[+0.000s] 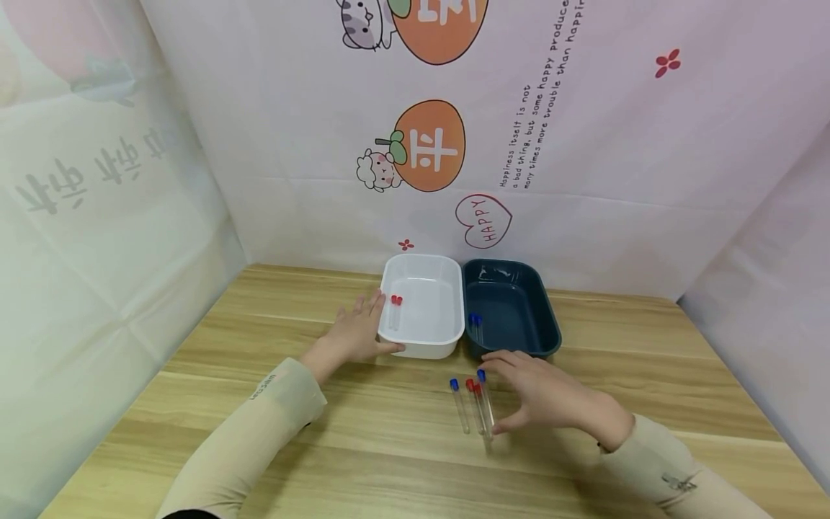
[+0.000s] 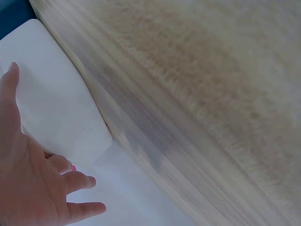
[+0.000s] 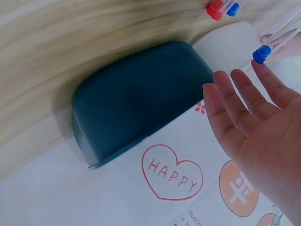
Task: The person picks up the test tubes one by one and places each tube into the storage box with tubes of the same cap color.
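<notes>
My left hand [image 1: 357, 333] rests against the left side of a white plastic bin [image 1: 424, 349], fingers spread; its thumb touches the front wall [image 2: 61, 94]. Inside that bin lie two red-capped test tubes [image 1: 396, 314]. My right hand [image 1: 541, 389] pinches a blue-capped test tube [image 1: 485, 396] between thumb and index finger, the blue cap [image 3: 261, 54] at the index fingertip. Close beside it on the table are two red-capped test tubes [image 1: 475, 407] and another blue-capped test tube [image 1: 460, 406]. The other right fingers extend loosely.
A dark blue bin [image 1: 519, 313] stands against the white bin's right side, with two blue-capped tubes [image 1: 476, 328] inside. Behind both bins hangs a printed white cloth [image 1: 311, 158]. The wood-grain table [image 1: 389, 461] runs beneath everything.
</notes>
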A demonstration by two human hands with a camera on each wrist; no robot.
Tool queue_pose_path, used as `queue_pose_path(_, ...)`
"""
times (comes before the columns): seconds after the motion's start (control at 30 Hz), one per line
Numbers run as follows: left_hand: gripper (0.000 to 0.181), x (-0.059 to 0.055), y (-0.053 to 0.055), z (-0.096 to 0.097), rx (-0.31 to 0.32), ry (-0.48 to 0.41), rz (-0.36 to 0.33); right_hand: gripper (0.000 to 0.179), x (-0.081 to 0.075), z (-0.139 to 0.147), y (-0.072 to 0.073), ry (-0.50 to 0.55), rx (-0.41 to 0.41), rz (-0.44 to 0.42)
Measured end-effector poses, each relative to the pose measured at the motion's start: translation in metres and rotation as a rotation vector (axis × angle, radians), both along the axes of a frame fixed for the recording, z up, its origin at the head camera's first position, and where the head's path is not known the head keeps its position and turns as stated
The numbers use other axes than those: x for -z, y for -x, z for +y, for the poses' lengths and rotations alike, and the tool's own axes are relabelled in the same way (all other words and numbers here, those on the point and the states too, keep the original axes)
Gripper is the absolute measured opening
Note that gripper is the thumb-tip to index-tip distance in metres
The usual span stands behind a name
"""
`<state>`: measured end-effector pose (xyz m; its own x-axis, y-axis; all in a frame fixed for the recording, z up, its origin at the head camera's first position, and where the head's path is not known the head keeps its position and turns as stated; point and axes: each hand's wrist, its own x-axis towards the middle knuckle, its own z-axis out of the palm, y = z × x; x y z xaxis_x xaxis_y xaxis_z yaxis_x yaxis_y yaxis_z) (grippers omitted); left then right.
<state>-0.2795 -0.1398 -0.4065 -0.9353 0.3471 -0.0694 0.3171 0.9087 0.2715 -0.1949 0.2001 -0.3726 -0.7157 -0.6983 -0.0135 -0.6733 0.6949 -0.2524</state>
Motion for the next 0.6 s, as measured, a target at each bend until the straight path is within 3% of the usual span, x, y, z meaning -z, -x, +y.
queue_pose_path(0.23, 0.116, 0.001, 0.001, 0.0, -0.001, 0.008, 0.006, 0.088, -0.007, 0.001, 0.001, 0.016, -0.01, 0.054)
queue_pose_path(0.6, 0.116, 0.003, 0.002, -0.001, -0.003, 0.012, 0.016, 0.089, -0.017, 0.006, 0.008, 0.023, 0.041, 0.047)
